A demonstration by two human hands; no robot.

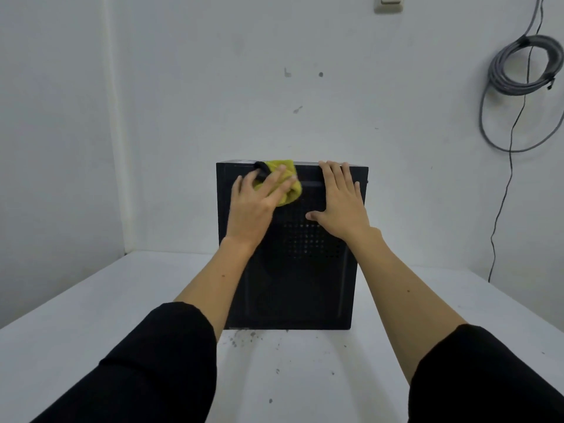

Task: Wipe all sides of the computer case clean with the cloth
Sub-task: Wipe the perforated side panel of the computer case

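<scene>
Two hands on the black metal computer case (293, 285): left hand (259, 203) presses the soft yellow-green cloth (285, 181) flat-fingered, right hand (340, 203) spread, bracing; likely heavy, rigid, best steadied at the top edge

A white desk (91, 300), flecked with small dark spots near its middle, stands against pale grey-white walls (183, 87) that meet in a corner at the left. A light switch (389, 3) sits high on the back wall. At right hangs a coiled grey cable (525, 65), with a thin black cord (503, 193) trailing down.
</scene>
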